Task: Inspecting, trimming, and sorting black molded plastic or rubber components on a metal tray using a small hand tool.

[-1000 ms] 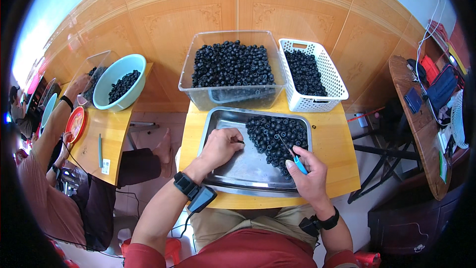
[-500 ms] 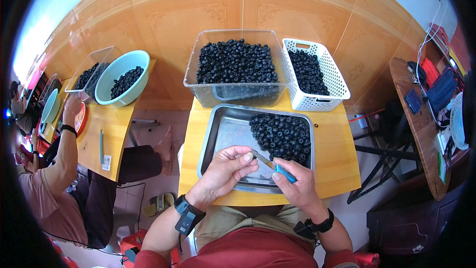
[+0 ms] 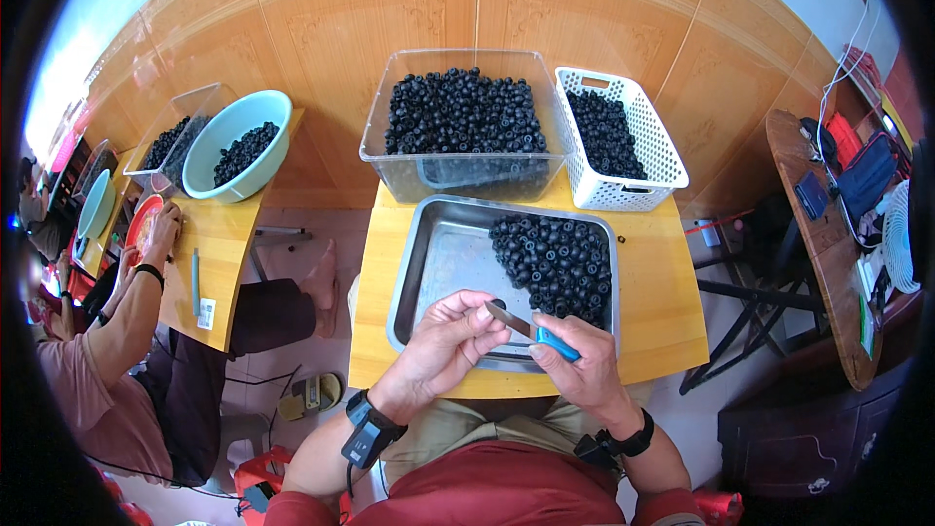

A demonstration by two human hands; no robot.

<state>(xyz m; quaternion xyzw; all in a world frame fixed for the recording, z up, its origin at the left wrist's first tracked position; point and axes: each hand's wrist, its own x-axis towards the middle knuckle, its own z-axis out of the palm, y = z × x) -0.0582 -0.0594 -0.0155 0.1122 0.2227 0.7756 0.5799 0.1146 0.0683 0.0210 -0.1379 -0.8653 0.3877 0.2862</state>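
My right hand (image 3: 582, 358) grips a small knife (image 3: 555, 342) by its blue handle, its blade pointing up and left to the fingertips of my left hand (image 3: 446, 343). Those fingertips are pinched round a small dark piece (image 3: 500, 304), mostly hidden by the fingers and blade. Both hands are above the near edge of a metal tray (image 3: 429, 263). Dark, round, berry-like pieces (image 3: 555, 263) with ring-shaped ends are heaped in its right half; bare metal shows at the left.
Behind the tray stand a clear plastic bin (image 3: 390, 168) and a white perforated basket (image 3: 672, 175), both holding similar dark pieces. At the left, a co-worker (image 3: 127, 321) sits by a table with a pale green basin (image 3: 268, 161) and a red dish (image 3: 143, 214). A brown table (image 3: 808, 234) stands at the right.
The knife blade has turned so that more of its flat side shows. At left, the co-worker's hand has come down from the clear bin to the red dish.
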